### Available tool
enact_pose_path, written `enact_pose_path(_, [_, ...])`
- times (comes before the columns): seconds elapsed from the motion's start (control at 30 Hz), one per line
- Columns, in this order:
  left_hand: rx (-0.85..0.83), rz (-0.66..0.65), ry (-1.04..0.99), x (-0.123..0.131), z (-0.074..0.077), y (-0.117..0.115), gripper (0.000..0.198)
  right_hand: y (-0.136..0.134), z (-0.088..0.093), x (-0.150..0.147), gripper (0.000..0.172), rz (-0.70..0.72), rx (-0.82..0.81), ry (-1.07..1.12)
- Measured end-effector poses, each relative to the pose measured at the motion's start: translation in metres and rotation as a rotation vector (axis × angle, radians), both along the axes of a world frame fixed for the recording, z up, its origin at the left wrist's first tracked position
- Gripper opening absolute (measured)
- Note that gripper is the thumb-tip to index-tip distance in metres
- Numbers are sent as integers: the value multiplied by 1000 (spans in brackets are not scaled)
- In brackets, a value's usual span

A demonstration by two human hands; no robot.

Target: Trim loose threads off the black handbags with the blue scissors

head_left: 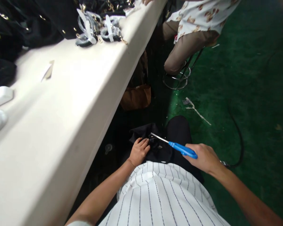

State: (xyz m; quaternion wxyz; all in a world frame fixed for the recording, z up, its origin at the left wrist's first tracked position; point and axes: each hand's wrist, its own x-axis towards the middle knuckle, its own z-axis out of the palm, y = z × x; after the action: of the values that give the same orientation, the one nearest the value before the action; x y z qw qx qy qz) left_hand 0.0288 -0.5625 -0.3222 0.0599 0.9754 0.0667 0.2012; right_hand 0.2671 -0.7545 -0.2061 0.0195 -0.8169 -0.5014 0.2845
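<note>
We hold a blue-handled tool tight in our right hand, its thin metal tip pointing left over the black cloth on our lap. Our left hand rests on that cloth; we can't tell if it pinches. To our left is the white table, with wrapped straps at its far end.

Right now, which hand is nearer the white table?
Left. The left hand is right of the white table; the right hand, gripping the blue tool, is farther right.
</note>
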Motion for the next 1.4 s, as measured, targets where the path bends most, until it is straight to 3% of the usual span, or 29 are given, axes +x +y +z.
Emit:
enact_pose_path(0.17, [3,42,-23,-5,-1,-10,18,18,0,8,17,74,15,-32])
enact_pose_path(0.3, [-6,72,-41,-9,-8,-17,19,37,5,11,19,22,-37,-127])
enact_pose_path(0.4, [-5,93,-50,-10,-11,-20,19,47,6,11,19,106,-39,-107])
enact_pose_path(0.47, [-8,100,-51,-11,-11,-20,19,51,5,11,20,86,-40,-116])
enact_pose_path(0.53, [-13,102,-51,-11,-10,-20,19,54,4,11,19,58,-59,-148])
enact_pose_path(0.67, [-20,110,-51,-9,-7,-18,21,57,4,12,17,158,-73,-108])
enact_pose_path(0.77, [-27,113,-56,-9,-6,-18,22,60,6,16,17,86,-97,-180])
enact_pose_path(0.9, [-30,121,-62,-9,-8,-19,23,62,7,20,16,157,-110,-154])
enact_pose_path(1.03, [-44,123,-76,-9,-12,-19,23,64,2,21,16,89,-96,-204])
enact_pose_path(1.4, [-40,131,-74,-9,-11,-19,25,78,-1,18,17,172,-74,-167])
